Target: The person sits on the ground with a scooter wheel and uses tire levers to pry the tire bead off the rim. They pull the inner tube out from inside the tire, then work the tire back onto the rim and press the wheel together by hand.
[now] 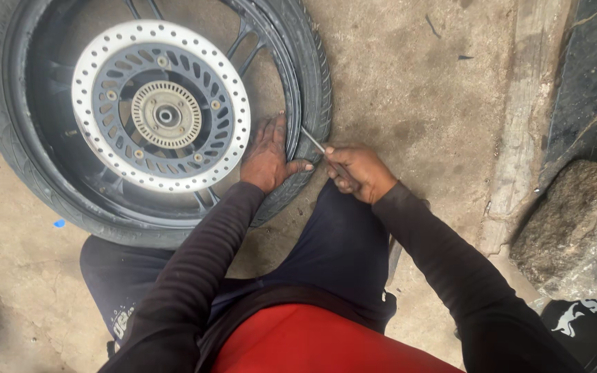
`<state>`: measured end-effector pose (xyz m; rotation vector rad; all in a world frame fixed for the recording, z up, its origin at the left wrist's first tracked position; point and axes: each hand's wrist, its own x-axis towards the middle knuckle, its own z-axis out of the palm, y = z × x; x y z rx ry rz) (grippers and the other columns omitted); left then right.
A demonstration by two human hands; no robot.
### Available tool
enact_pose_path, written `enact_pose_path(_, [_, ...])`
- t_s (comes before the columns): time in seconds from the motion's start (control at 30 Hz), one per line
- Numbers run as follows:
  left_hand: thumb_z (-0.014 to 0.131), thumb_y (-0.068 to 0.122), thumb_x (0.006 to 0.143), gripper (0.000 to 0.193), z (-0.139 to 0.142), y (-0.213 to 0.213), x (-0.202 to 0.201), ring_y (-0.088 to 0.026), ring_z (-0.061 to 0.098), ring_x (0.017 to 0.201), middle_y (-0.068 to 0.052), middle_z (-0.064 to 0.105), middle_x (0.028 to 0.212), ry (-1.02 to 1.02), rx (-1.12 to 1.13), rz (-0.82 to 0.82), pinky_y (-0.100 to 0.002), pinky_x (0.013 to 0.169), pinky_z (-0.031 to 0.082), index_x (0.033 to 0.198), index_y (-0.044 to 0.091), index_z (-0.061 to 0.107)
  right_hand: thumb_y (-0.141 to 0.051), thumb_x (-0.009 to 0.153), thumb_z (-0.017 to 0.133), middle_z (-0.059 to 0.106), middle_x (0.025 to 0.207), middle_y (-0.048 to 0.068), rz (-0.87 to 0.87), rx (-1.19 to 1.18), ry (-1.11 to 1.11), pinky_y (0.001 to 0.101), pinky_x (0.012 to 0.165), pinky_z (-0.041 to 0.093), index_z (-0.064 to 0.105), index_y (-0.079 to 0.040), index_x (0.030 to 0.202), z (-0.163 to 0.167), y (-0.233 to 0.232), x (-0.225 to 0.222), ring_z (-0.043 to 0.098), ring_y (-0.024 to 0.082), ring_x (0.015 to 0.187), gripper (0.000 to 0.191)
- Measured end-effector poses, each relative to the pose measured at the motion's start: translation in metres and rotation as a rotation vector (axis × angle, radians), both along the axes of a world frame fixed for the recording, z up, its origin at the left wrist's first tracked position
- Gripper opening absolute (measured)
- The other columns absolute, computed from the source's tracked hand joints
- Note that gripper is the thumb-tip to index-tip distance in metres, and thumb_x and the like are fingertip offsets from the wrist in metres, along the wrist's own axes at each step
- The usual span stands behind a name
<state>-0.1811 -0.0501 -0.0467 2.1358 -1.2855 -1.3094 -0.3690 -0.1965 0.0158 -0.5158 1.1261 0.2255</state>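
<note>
Motorcycle wheel point(43, 173) lying flat on the concrete floor point(409, 83), its drilled brake disc point(91, 117) facing up. The left hand point(267, 157) presses palm-down on the tyre's near edge, fingers spread over the rim, thumb on the rubber, holding nothing. The right hand point(357, 173), just beside it, has its grip closed round a thin metal tool point(314, 142) whose tip meets the tyre beside the rim. A grey rock point(575, 228) sits at right.
</note>
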Motion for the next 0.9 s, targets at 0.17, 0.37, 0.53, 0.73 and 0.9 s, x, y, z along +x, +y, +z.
enact_pose_path(0.17, [0.081,0.068,0.067,0.135,0.000,0.001,-0.001,-0.038,0.015,0.156,-0.015,0.026,0.166,-0.048,0.005,-0.059,-0.045,0.124,0.024,0.161,0.003,0.008,-0.019,0.102,0.059,0.056,0.073,0.004,-0.041,0.124,-0.098,0.0214,0.038,0.032,0.060,-0.004,0.109,-0.019,0.010,-0.001,0.043,0.006,0.045,0.017])
enact_pose_path(0.37, [0.080,0.065,0.069,0.130,0.004,-0.001,0.002,-0.038,0.017,0.154,-0.018,0.024,0.165,-0.027,0.034,-0.038,-0.044,0.121,0.024,0.160,0.004,0.011,-0.025,0.099,0.057,0.056,0.074,0.001,-0.183,0.293,-0.211,0.0213,0.041,0.037,0.054,-0.003,0.137,-0.030,0.027,-0.002,0.045,0.006,0.046,0.043])
enact_pose_path(0.53, [0.067,0.059,0.089,0.105,-0.006,0.005,0.000,-0.039,0.020,0.151,-0.024,0.029,0.160,-0.143,-0.111,-0.067,-0.049,0.122,0.021,0.158,0.000,0.015,-0.016,0.102,0.056,0.057,0.081,0.002,-0.411,0.417,-0.432,0.0208,0.046,0.039,0.054,0.002,0.141,-0.016,0.043,0.002,0.046,0.005,0.050,0.043])
enact_pose_path(0.73, [0.056,0.031,0.096,0.078,-0.031,0.020,-0.005,-0.039,0.024,0.156,-0.021,0.036,0.163,-0.106,-0.253,0.009,-0.046,0.126,0.025,0.160,0.002,0.023,-0.010,0.096,0.055,0.056,0.076,0.001,-0.585,0.185,0.002,0.0232,0.043,0.038,0.060,-0.003,0.122,-0.002,0.080,0.038,0.045,0.007,0.046,0.027])
enact_pose_path(0.9, [0.057,0.026,0.092,0.080,-0.048,0.024,-0.008,-0.037,0.023,0.154,-0.018,0.032,0.164,-0.110,-0.233,0.002,-0.045,0.124,0.024,0.160,0.000,0.023,-0.008,0.095,0.053,0.055,0.074,0.001,-0.628,-0.191,0.064,0.0245,0.038,0.034,0.060,-0.005,0.111,-0.004,0.117,0.081,0.041,0.007,0.043,0.017])
